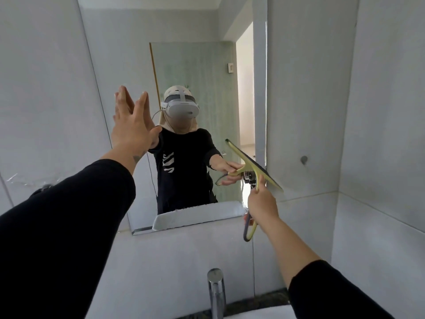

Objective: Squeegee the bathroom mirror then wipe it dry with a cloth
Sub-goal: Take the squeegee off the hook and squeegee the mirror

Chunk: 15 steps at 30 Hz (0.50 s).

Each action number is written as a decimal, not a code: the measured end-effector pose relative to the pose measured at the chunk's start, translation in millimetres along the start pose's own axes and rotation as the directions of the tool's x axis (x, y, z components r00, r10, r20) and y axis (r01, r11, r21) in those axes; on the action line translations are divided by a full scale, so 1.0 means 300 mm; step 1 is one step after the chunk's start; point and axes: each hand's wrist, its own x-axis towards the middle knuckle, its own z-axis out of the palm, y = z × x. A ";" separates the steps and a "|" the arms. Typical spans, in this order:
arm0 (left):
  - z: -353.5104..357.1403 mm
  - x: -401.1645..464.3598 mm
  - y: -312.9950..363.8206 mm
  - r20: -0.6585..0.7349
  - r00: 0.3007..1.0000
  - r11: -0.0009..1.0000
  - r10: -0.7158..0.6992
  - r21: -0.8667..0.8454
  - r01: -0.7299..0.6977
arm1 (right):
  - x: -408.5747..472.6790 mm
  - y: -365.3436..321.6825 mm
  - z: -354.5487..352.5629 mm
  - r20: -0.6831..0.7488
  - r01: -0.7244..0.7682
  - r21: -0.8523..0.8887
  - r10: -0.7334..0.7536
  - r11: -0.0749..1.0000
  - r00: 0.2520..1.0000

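Right hand (pixel 262 203) clamped on our squeegee (pixel 255 169) handle, lower right: light, stiff; left hand (pixel 132 125) spread flat on mirror (pixel 184 65).

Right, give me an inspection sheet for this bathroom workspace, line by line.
Surface: mirror on tiled wall, bevelled lower edge visible.
Job's things: squeegee, yellow-green, blade at mirror's lower right edge; cloth not seen.
Clutter: nothing seen.
Grippers: left hand open, flat at the glass; right hand gripping the squeegee handle.
Cables: nothing seen on the real side; a headset cable shows only in the reflection.
Surroundings: chrome tap below, wall hook right of the mirror.
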 end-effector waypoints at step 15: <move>-0.015 -0.004 -0.007 0.012 1.000 1.000 0.019 -0.006 -0.019 | -0.080 0.006 0.185 0.075 -0.127 0.243 0.112 0.962 0.991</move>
